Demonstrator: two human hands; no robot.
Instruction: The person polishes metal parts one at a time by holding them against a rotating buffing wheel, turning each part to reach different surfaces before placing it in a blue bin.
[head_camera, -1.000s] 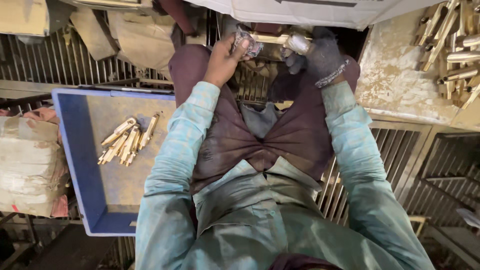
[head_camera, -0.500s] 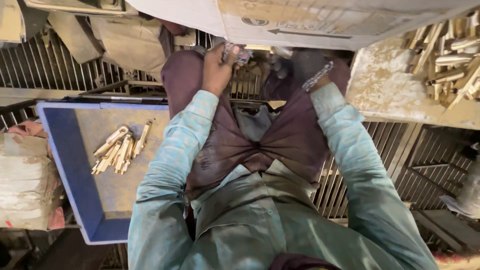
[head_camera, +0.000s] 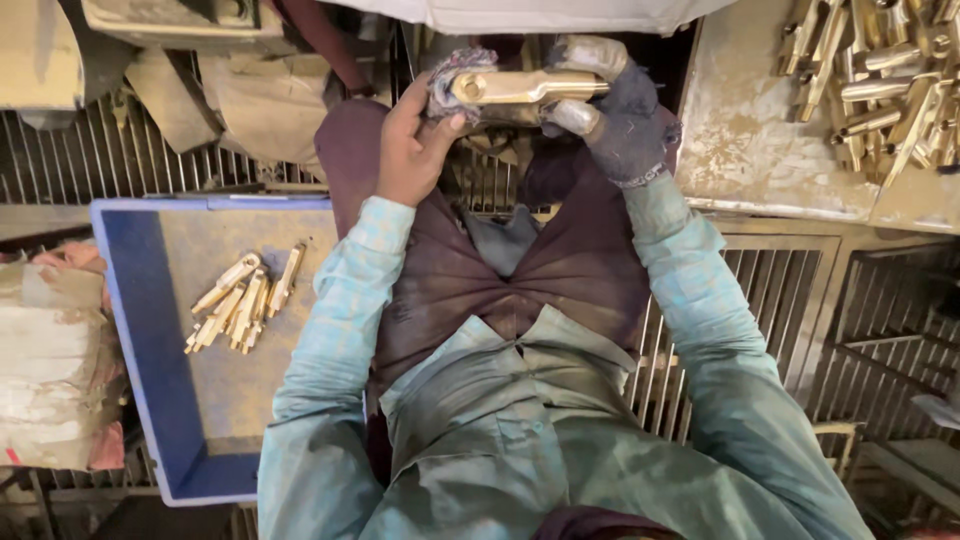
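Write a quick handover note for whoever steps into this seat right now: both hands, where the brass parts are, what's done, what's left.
Left hand: bare, pressing a rag against the end of the brass fitting.
Right hand: in a grey glove, closed in a grip on the fitting's other end, held above the lap.
Blue tray, left side: a small cluster of brass pieces lies in it.
Bench, upper right: a pile of brass parts.
Done: apparently the tray's pieces.
Left: probably the fitting in hand and the bench pile.

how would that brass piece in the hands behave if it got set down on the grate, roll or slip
The brass piece looks solid metal, so probably stiff and heavy for its size. Its rounded, tube-like body would likely roll. Its polished surface may be slippery, perhaps why the left hand uses a rag and the right hand a glove.
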